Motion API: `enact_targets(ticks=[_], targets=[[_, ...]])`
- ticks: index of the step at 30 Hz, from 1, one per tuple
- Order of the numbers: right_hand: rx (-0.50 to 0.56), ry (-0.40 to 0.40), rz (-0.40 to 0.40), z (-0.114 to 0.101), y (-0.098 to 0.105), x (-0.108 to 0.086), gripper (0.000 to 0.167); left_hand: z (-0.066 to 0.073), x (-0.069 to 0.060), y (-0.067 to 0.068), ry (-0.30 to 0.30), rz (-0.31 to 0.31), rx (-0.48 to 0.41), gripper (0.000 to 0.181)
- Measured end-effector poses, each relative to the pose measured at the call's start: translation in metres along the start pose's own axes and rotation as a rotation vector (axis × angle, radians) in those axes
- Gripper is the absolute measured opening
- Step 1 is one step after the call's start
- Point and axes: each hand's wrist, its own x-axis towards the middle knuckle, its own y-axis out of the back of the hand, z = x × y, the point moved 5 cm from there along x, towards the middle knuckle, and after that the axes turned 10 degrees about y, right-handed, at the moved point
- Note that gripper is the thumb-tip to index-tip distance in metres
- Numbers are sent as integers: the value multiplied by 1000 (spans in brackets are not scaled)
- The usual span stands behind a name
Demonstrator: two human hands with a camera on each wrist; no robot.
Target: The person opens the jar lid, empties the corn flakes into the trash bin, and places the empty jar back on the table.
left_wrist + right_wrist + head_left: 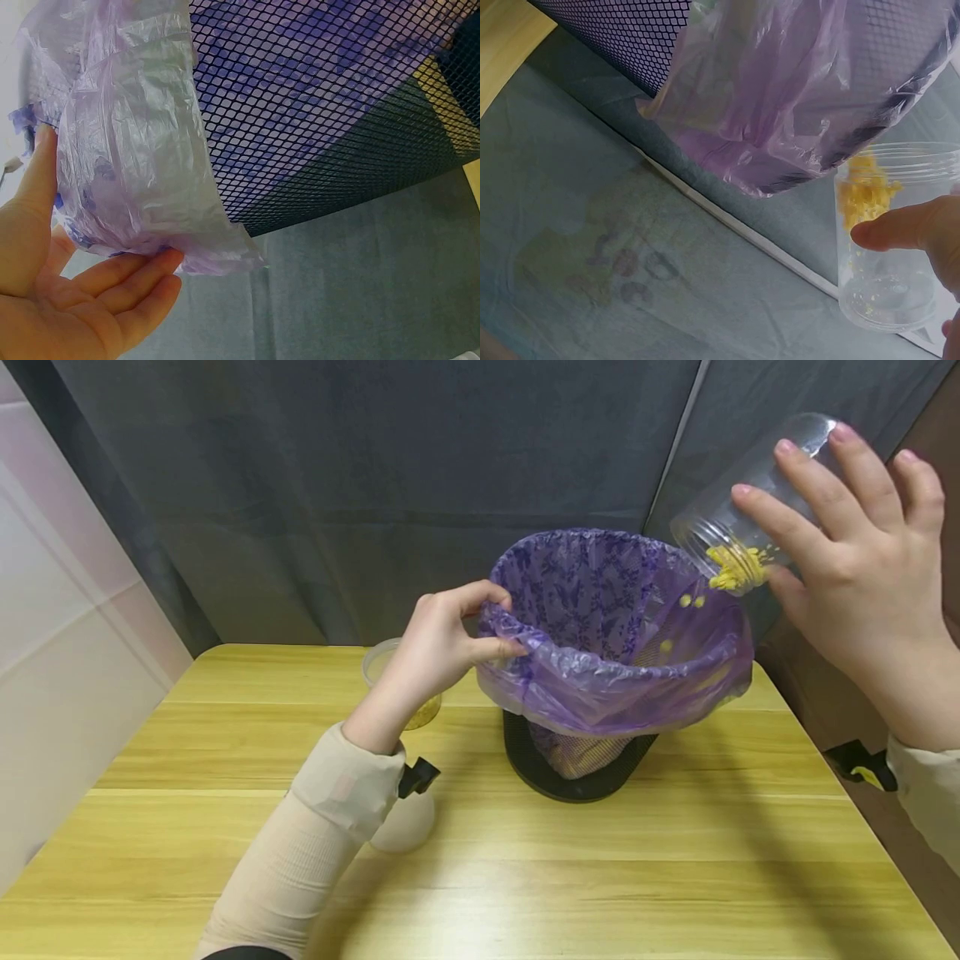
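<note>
In the head view, a black mesh wastebasket (581, 789) stands on the table, lined with a purple plastic bag (600, 693) folded over its rim. My left hand (442, 647) pinches the rim and bag on the left side, as the left wrist view also shows. My right hand (862, 552) holds a clear plastic jar (780, 485) by its side, tilted with its mouth down over the basket's right rim. Small yellow pieces (731, 568) bunch near the jar's mouth, and a few are inside the basket's opening. In the right wrist view, the thumb (900, 229) lies against the jar.
Behind my left forearm stands another clear container (425, 714) with yellow contents. A pale round lid-like disc (405, 822) lies on the wooden table (585, 885) nearby. A grey curtain (360, 485) hangs behind the table, and a white wall (67, 610) is at left.
</note>
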Motion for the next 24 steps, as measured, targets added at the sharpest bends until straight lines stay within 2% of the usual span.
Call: enact_targets(ticks=[9, 17, 24], targets=[[-14, 26, 30, 2, 1, 0, 71, -1, 0, 0, -1, 5, 5, 34], [-55, 58, 10, 1, 0, 0, 78, -1, 0, 0, 4, 0, -9, 34], [-73, 69, 24, -1, -1, 1, 75, -1, 1, 0, -1, -1, -10, 35]])
